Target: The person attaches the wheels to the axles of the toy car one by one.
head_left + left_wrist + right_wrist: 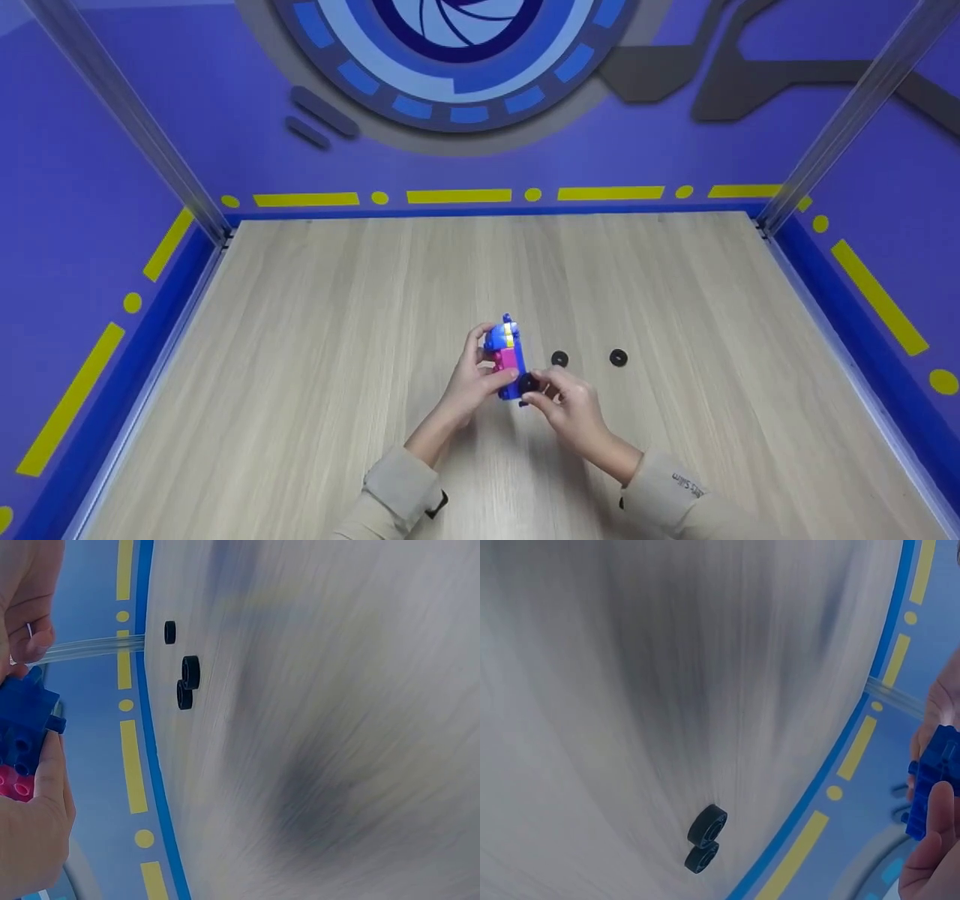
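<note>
My left hand point(471, 382) holds up a toy car point(509, 358) built of blue and pink blocks, with a yellow-and-white patch near its far end. The thumb lies across the pink part. At the car's near right side, my right hand point(576, 405) pinches a black wheel point(527, 383) between thumb and fingers, right at the blue base. The left wrist view shows the blue base point(26, 716) and pink studs point(16, 784) in the left hand's grip. In the right wrist view, the blue base point(934, 772) partly hides behind the right fingers.
On the wooden table point(315, 337) to the right of the car lie a black wheel point(559, 359) and another wheel point(618, 358). Three loose wheels show in the left wrist view, one of them a wheel point(170, 632) set apart. Blue panels point(420, 169) wall the table's back and sides.
</note>
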Demonstrator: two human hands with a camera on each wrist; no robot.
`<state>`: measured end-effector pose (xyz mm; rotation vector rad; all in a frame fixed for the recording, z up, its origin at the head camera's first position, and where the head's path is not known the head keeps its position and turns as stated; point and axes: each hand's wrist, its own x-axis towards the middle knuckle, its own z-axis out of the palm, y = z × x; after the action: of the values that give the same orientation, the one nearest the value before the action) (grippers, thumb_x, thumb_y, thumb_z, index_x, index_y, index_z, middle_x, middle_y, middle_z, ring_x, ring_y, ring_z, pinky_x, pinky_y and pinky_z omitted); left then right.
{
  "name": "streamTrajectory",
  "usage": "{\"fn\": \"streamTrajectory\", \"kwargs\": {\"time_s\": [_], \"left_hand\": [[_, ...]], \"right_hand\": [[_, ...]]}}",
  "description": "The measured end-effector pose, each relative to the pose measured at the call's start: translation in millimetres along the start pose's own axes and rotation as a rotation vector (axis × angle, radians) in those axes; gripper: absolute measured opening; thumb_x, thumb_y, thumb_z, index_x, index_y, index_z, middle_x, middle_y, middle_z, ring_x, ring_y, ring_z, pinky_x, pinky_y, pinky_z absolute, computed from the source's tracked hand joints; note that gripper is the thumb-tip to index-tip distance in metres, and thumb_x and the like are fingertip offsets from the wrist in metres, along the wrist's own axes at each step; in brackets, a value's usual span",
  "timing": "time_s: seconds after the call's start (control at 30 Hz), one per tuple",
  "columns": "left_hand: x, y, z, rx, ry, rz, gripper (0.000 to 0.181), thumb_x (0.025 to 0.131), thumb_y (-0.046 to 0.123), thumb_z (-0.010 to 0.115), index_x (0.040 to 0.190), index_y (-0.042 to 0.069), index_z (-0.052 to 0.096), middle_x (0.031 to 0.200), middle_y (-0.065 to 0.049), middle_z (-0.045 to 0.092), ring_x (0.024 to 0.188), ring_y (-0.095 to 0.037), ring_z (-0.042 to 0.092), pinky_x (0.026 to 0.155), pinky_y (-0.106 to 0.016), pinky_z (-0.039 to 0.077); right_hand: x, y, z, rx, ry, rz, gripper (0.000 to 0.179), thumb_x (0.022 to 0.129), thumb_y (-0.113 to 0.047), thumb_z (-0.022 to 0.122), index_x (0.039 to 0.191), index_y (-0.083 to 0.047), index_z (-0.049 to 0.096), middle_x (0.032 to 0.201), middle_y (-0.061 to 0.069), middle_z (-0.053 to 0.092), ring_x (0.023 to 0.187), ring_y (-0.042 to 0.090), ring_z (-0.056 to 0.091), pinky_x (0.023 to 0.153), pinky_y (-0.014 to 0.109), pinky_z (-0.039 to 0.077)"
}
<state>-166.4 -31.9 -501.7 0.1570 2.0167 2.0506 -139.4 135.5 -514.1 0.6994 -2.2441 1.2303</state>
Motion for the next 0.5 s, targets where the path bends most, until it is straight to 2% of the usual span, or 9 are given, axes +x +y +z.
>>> {"fn": "streamTrajectory", "kwargs": {"time_s": [0.13, 0.23, 0.37, 0.5], "left_hand": [[0.5, 1.5, 0.4, 0.008, 0.003, -0.001, 0.071, 0.078, 0.020, 0.065, 0.133, 0.029, 0.022, 0.119, -0.018, 0.044, 0.096, -0.025, 0.053, 0.078, -0.038, 0.049], [0.4, 2.3, 0.5, 0.017, 0.004, 0.003, 0.071, 0.079, 0.019, 0.065, 0.133, 0.030, 0.022, 0.120, -0.017, 0.043, 0.096, -0.025, 0.053, 0.079, -0.038, 0.049], [0.9, 3.3, 0.1, 0.031, 0.000, 0.016, 0.071, 0.079, 0.017, 0.064, 0.134, 0.027, 0.021, 0.118, -0.018, 0.044, 0.094, -0.025, 0.054, 0.079, -0.038, 0.049], [1.5, 4.6, -0.1, 0.047, -0.002, 0.025, 0.072, 0.079, 0.018, 0.065, 0.135, 0.025, 0.020, 0.116, -0.019, 0.044, 0.092, -0.025, 0.055, 0.078, -0.039, 0.049]], "right_hand": [[0.7, -3.2, 0.0, 0.017, 0.008, 0.047, 0.025, 0.065, -0.003, 0.072, 0.088, -0.002, 0.064, 0.075, 0.006, 0.063, 0.059, 0.013, 0.055, 0.052, 0.019, 0.046], [5.3, -15.4, -3.4, 0.015, 0.004, 0.092, 0.025, 0.063, 0.001, 0.072, 0.086, 0.002, 0.064, 0.073, 0.009, 0.063, 0.058, 0.017, 0.055, 0.052, 0.021, 0.046], [4.7, -16.4, -3.6, 0.001, -0.016, 0.126, 0.022, 0.068, -0.005, 0.071, 0.088, 0.001, 0.064, 0.073, 0.007, 0.062, 0.059, 0.012, 0.054, 0.053, 0.020, 0.046], [0.7, -7.3, -0.4, -0.016, -0.032, 0.148, 0.022, 0.072, -0.014, 0.069, 0.090, -0.003, 0.063, 0.075, 0.002, 0.062, 0.062, 0.005, 0.052, 0.054, 0.019, 0.045]]}}
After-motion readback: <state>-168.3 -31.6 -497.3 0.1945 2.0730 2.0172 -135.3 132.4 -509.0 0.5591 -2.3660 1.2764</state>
